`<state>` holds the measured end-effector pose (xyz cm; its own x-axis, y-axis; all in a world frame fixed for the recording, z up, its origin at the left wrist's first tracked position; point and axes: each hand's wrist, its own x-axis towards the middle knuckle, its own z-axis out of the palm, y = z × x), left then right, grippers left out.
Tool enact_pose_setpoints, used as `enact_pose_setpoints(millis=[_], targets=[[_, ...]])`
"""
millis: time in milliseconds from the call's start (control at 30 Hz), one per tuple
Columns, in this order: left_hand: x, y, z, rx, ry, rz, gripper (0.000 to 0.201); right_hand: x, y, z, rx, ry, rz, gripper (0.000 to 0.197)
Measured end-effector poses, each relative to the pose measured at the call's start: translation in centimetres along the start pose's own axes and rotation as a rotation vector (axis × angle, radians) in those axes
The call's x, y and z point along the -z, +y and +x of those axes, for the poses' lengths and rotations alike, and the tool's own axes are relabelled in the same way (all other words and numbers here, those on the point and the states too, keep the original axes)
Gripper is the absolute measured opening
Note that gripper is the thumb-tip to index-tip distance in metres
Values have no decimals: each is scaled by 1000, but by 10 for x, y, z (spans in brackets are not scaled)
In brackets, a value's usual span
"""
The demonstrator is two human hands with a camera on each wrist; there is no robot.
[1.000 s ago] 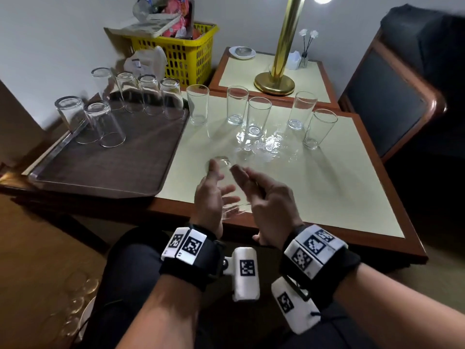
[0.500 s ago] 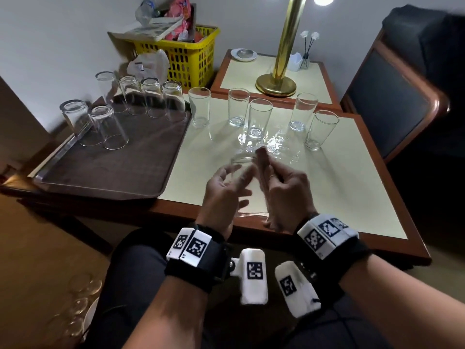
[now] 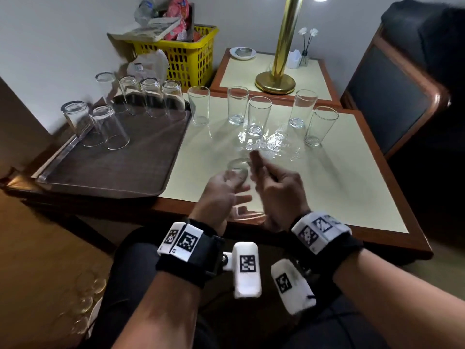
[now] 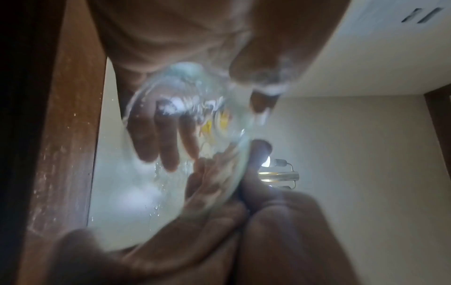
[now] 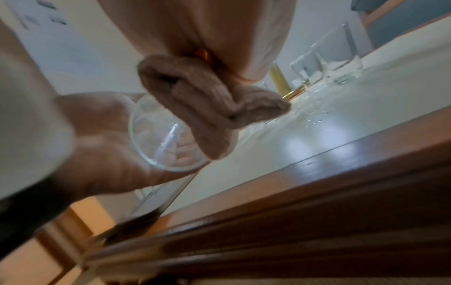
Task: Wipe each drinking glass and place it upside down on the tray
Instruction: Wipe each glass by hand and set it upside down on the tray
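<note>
My left hand (image 3: 235, 185) grips a clear drinking glass (image 3: 237, 170) tilted on its side above the table's near edge, base pointing away; its rim (image 5: 165, 146) faces me. My right hand (image 3: 261, 172) holds a folded brown cloth (image 5: 207, 108) against the glass's right side, the cloth's tip (image 3: 256, 161) beside the base. Through the glass wall (image 4: 185, 154) my left fingers show. Several glasses (image 3: 151, 96) stand upside down at the back of the brown tray (image 3: 113, 170). Several upright glasses (image 3: 259, 114) stand on the cream table.
Water drops (image 3: 274, 144) lie on the table among the upright glasses. A brass lamp (image 3: 276, 81) stands on the side table behind. A yellow basket (image 3: 186, 61) sits behind the tray, and a dark chair (image 3: 392, 96) stands at the right.
My right hand has moved the cloth forward along the glass toward its base. My left hand has kept its grip and lifted the glass's far end a little.
</note>
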<state>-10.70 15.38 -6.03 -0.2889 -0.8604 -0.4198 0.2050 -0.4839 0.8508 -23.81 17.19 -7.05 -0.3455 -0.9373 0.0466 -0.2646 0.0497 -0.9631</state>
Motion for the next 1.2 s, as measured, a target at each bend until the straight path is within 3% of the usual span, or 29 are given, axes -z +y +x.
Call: enact_pose_setpoints(millis=[67,167,200,267,333,433,500,567,633,733,800,867,900,933,967,1033,1100,1167,1200], targets=[[-4,-7,-1,-103,6,-4,49,5,0,5,2,36,26,24],[-6,-4,2,-130,245,-121,63,-1,-5,-13,87,-104,12,29],[-4,-4,4,-81,239,-126,62,-3,-7,-18,115,-116,-43,31],[-2,-4,5,25,59,-60,57,0,-9,-12,129,-32,-103,30],[-4,-6,2,-38,-44,42,60,7,-12,0,68,74,-41,24],[-6,-2,5,-167,143,-50,66,2,-13,-9,84,-18,-15,26],[-3,3,7,-92,194,-123,62,-1,-19,-23,126,-88,-36,27],[-1,2,7,35,42,-50,49,3,-18,-16,92,-16,-53,29],[-4,-4,3,0,-62,25,40,8,-18,-4,40,99,-48,30],[-9,-8,3,-125,117,-88,60,4,-17,-10,62,21,6,32],[-8,-9,6,-46,186,-160,66,1,-17,-21,94,-82,-12,29],[-8,-10,5,72,53,-132,48,4,-14,-15,105,-30,-51,28],[-8,-12,4,68,-2,-115,39,7,-13,-9,80,31,-48,28],[-9,-14,2,30,-15,-96,41,10,-13,-4,50,78,-34,28],[-9,-15,1,-29,16,-93,56,10,-13,-3,45,87,-34,28],[-7,-17,4,-113,140,-119,78,4,-13,-13,77,3,-40,28],[-3,-15,4,-34,151,-173,69,0,-13,-22,89,-94,-19,28],[-1,-13,2,50,-1,-181,52,1,-12,-16,63,-44,-9,25],[-2,-14,1,28,-53,-157,48,3,-10,-9,49,7,-19,23]])
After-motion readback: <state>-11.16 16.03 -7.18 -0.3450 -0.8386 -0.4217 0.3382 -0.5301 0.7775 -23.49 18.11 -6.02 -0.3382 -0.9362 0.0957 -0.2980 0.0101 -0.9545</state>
